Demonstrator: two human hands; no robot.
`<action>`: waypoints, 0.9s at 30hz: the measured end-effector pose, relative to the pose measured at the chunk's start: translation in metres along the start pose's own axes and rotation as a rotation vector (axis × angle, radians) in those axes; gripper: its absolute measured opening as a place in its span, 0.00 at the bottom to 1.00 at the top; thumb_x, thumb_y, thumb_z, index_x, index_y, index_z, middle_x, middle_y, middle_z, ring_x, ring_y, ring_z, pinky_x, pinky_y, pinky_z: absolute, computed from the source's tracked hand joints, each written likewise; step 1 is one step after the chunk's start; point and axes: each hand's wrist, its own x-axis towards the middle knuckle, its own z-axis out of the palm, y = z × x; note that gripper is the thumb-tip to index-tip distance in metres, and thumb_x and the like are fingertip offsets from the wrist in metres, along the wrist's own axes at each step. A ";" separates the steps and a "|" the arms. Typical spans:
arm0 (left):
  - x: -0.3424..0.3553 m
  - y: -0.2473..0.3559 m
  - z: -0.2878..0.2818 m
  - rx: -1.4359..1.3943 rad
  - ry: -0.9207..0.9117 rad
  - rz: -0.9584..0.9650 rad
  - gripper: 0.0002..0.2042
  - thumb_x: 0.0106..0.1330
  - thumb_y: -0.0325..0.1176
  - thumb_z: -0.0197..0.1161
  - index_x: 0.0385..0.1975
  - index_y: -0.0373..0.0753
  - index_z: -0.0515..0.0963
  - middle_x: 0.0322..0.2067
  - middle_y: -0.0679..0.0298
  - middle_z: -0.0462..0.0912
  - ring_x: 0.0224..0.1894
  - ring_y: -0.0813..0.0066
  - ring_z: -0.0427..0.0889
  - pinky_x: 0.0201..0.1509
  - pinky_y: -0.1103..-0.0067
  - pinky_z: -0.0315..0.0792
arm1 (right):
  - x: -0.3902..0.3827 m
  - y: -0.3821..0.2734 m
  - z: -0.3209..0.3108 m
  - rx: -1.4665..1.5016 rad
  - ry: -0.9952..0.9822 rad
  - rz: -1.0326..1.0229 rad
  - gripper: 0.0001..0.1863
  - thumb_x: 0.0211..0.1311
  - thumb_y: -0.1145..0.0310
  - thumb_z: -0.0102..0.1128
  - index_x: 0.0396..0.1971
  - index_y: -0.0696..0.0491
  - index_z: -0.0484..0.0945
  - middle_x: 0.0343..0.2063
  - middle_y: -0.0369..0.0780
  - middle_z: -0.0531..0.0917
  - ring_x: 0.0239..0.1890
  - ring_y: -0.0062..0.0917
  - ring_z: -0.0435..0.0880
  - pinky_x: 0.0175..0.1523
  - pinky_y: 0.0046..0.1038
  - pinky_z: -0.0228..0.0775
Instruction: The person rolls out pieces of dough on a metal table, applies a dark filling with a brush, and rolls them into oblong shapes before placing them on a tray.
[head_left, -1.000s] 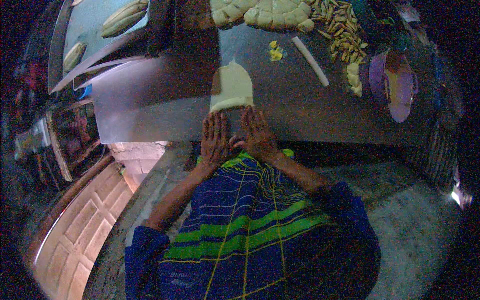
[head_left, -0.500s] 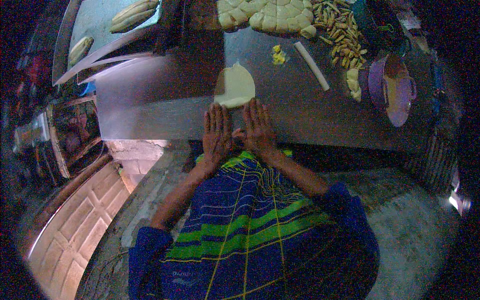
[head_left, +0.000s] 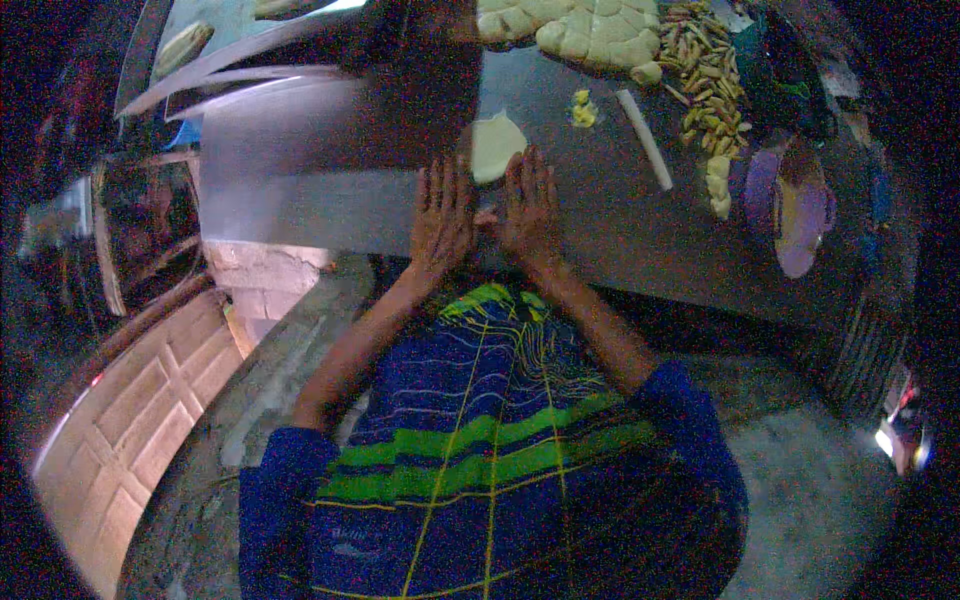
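Observation:
A thin, pale, roundish sheet of dough [head_left: 497, 145] lies flat on the metal-looking tabletop in front of me. My left hand [head_left: 443, 215] is laid palm down at its near left, fingers straight. Opposite it, my right hand [head_left: 530, 215] also lies flat, its fingertips at the sheet's right edge. The thumbs come close together between the hands. Whether anything lies under the palms is hidden. Beyond the sheet are a small yellow soft lump [head_left: 583, 108] and a slim white rod [head_left: 645, 140].
Portioned dough [head_left: 600, 35] sits at the far side, beside a heap of brownish-yellow finger-shaped pieces [head_left: 712, 85]. A pale dough strip [head_left: 718, 188] and a purple container [head_left: 765, 185] are at right. A tray [head_left: 225, 60] with long pale pieces stands at far left.
Both hands have moved slightly forward, so the fingers now flank the near part of the dough sheet. Less of the sheet shows. The whole view has shifted a little.

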 end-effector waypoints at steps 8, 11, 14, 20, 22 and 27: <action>-0.016 0.010 0.002 -0.287 0.127 -0.008 0.40 0.69 0.57 0.47 0.70 0.28 0.52 0.71 0.38 0.49 0.74 0.43 0.46 0.76 0.55 0.42 | -0.025 0.002 0.007 -0.020 -0.057 -0.067 0.50 0.62 0.40 0.50 0.70 0.65 0.49 0.71 0.58 0.50 0.74 0.53 0.45 0.75 0.54 0.36; 0.014 0.001 -0.020 -0.367 -0.068 -0.115 0.40 0.69 0.56 0.47 0.70 0.28 0.52 0.71 0.39 0.49 0.74 0.44 0.46 0.76 0.55 0.41 | 0.005 0.009 0.006 -0.045 -0.022 -0.060 0.50 0.62 0.38 0.48 0.70 0.64 0.49 0.71 0.58 0.50 0.74 0.54 0.45 0.75 0.55 0.36; 0.011 0.004 -0.005 -0.280 0.082 -0.153 0.39 0.70 0.55 0.46 0.70 0.28 0.51 0.71 0.40 0.49 0.75 0.44 0.45 0.76 0.56 0.41 | 0.009 0.009 0.007 -0.057 0.060 -0.096 0.49 0.64 0.39 0.45 0.70 0.64 0.49 0.72 0.57 0.49 0.74 0.55 0.44 0.74 0.55 0.36; -0.007 0.007 -0.001 -0.180 0.102 -0.034 0.38 0.71 0.55 0.44 0.70 0.28 0.50 0.70 0.41 0.52 0.74 0.44 0.48 0.76 0.55 0.42 | -0.006 0.008 0.013 -0.044 0.011 -0.116 0.48 0.64 0.37 0.45 0.70 0.63 0.52 0.72 0.56 0.50 0.74 0.56 0.45 0.74 0.56 0.37; 0.010 -0.001 -0.009 -0.211 0.053 -0.054 0.38 0.71 0.54 0.43 0.70 0.28 0.50 0.69 0.41 0.55 0.73 0.43 0.51 0.76 0.55 0.44 | 0.012 0.012 0.015 -0.041 0.032 -0.109 0.48 0.64 0.37 0.45 0.70 0.63 0.53 0.72 0.56 0.50 0.73 0.56 0.46 0.74 0.56 0.37; 0.037 -0.014 -0.030 -0.282 0.249 -0.119 0.39 0.71 0.55 0.44 0.71 0.28 0.49 0.64 0.41 0.64 0.68 0.42 0.60 0.73 0.54 0.48 | 0.044 0.016 0.006 -0.142 0.106 -0.122 0.48 0.63 0.37 0.46 0.71 0.61 0.52 0.72 0.56 0.50 0.74 0.56 0.45 0.74 0.56 0.37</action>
